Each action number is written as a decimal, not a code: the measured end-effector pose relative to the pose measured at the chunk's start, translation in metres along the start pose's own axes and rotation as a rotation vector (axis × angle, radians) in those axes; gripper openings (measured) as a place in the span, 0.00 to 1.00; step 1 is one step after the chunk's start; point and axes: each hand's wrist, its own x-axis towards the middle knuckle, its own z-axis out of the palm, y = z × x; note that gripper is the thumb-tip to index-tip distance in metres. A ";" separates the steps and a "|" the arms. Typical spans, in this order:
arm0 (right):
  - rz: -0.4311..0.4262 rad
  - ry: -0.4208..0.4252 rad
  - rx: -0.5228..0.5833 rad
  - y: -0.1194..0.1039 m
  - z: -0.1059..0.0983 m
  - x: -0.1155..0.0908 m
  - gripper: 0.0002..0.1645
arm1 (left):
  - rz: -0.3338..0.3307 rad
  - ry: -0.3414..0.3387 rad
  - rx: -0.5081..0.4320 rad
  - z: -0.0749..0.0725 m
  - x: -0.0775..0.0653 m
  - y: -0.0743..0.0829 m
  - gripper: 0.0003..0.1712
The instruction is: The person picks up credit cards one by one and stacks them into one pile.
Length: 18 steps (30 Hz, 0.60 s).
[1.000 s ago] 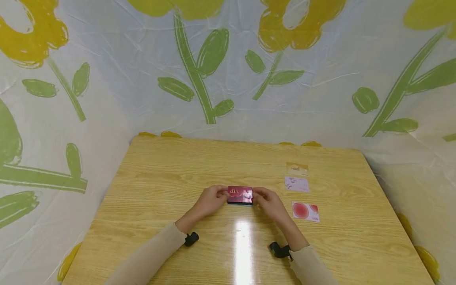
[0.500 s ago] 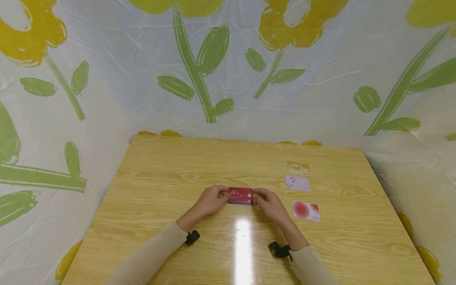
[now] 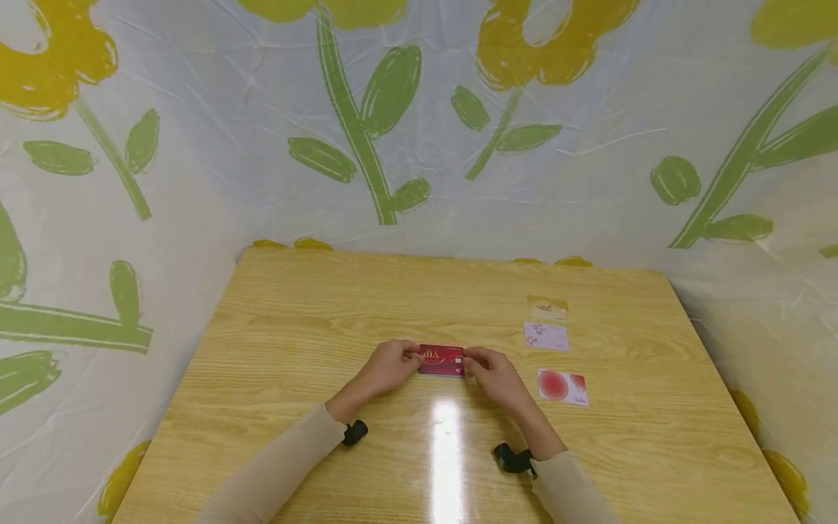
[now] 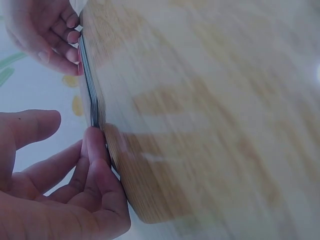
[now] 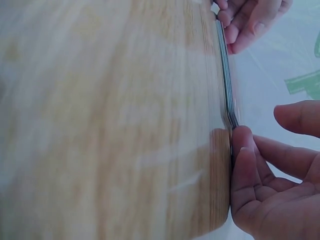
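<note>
A thin stack of plastic cards (image 3: 441, 360) lies near the middle of the table, a red card lettered "VIP" on top. My left hand (image 3: 391, 365) holds the stack's left end with bent fingers, and my right hand (image 3: 492, 371) holds the opposite end. From the left wrist, the layered card edges (image 4: 91, 85) show as a dark and pale band between the two hands. Curled fingertips (image 5: 244, 137) of the right hand meet the near end of the stack in the right wrist view. The ends themselves are partly hidden behind the fingers.
To the right lie three single cards: a gold one (image 3: 548, 308), a pale lilac one (image 3: 546, 336) and a white one with red circles (image 3: 562, 386). The wooden table (image 3: 314, 306) meets a flower-print cloth (image 3: 249, 109) at the back and sides.
The stack has tilted slightly: glare has left its top card and the dark front edge shows less. Both hands stay at its ends, almost still.
</note>
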 end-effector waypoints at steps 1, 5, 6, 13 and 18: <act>0.001 -0.002 0.000 0.000 0.000 0.000 0.20 | -0.003 -0.001 -0.003 0.000 0.000 0.000 0.20; -0.004 -0.005 -0.010 -0.001 -0.001 0.000 0.20 | -0.014 0.001 -0.007 0.000 0.001 0.000 0.20; -0.006 -0.004 -0.010 -0.001 -0.001 0.000 0.20 | -0.013 0.003 -0.005 0.000 0.001 -0.001 0.20; -0.013 0.004 -0.019 0.000 -0.001 0.001 0.19 | -0.004 0.010 0.006 -0.001 0.001 0.000 0.20; -0.014 0.007 -0.003 0.001 -0.001 0.001 0.19 | -0.006 0.007 0.003 -0.001 0.001 0.001 0.19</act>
